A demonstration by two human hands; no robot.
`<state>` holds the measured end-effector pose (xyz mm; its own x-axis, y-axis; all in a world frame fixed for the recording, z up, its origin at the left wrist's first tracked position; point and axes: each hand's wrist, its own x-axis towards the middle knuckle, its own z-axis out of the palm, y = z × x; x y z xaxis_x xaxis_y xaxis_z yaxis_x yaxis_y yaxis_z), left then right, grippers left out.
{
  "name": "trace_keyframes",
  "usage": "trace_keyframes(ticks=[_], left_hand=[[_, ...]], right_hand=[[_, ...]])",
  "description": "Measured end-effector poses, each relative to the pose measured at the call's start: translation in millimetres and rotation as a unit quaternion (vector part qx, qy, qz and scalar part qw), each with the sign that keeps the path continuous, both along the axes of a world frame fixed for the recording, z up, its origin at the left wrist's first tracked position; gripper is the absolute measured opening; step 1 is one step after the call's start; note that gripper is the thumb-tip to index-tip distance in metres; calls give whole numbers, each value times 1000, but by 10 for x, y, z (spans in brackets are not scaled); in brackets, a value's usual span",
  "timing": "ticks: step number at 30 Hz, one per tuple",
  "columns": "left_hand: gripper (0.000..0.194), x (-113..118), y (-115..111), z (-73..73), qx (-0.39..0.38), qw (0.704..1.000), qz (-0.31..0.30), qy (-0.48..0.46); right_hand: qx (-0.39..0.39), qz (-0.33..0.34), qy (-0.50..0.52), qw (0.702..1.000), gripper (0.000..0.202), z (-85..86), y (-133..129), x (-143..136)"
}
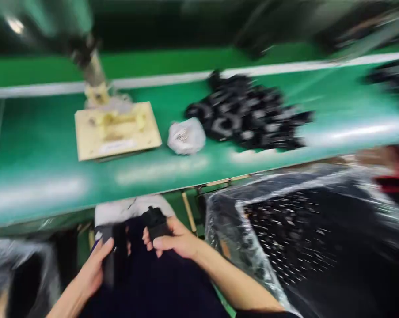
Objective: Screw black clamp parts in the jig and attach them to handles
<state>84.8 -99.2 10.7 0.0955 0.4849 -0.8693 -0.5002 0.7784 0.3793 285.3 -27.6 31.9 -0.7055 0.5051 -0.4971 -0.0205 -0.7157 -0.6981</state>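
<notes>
Over my lap, below the edge of the green bench, my left hand (96,265) is closed around a long black part (115,256), flat and box-like, held nearly upright. To its right, my right hand (172,238) grips a smaller black part (155,221) with a knob on its top. The two parts are close together but apart. Motion blur hides their finer detail, and I cannot tell exactly what they are.
A cream fixture block (119,148) sits under a press on the green bench (199,170). Beside it are a white plastic bag (186,136) of small metal pieces and a heap of black parts (248,112). A plastic-lined bin (302,238) stands lower right, another plastic-covered container (27,265) lower left.
</notes>
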Motion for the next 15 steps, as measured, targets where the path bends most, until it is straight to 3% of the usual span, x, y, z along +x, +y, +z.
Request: trace_keyframes(ticks=[3,7,10,15], left_hand=[[64,-201,-174,61,-71,991,87,67],[55,-289,-120,30,-172,977,88,94],[57,-257,-112,41,-166,974,74,136],[70,-199,-168,51,-93,978,31,184]], right_hand=[[156,85,-97,979,39,-186,38,-139],[397,153,-168,889,44,-305,-8,-348],[483,235,-174,825,37,-265,-25,-444],[547,374,-195,723,31,-222,47,-581]])
